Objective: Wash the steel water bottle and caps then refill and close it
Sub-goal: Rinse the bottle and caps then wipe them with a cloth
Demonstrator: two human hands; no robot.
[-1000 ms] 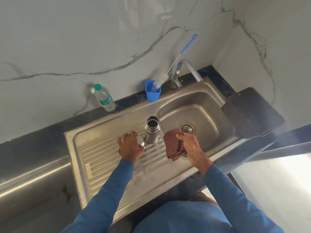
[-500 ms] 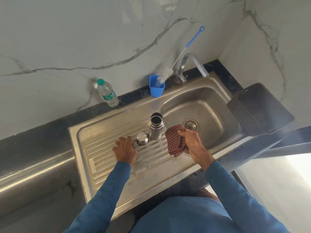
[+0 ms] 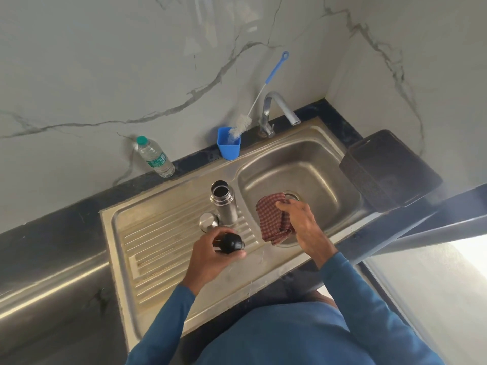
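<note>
Soft daylight, lower-right glare, wide-angle distortion

Home kitchen: steel sink (image 3: 311, 143) with drainboard, tap (image 3: 276, 106), marble-look wall, dark countertop (image 3: 52, 233).

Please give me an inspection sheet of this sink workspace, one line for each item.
Surface: steel sink with ribbed drainboard.
Job's things: open steel bottle upright on drainboard; steel cap beside it; black cap in left hand.
Clutter: plastic bottle, blue cup with brush, dark basket.
Grippers: left hand holds black cap; right hand grips checked cloth.
Cables: nothing seen.
Surroundings: marble wall, tap.
</note>
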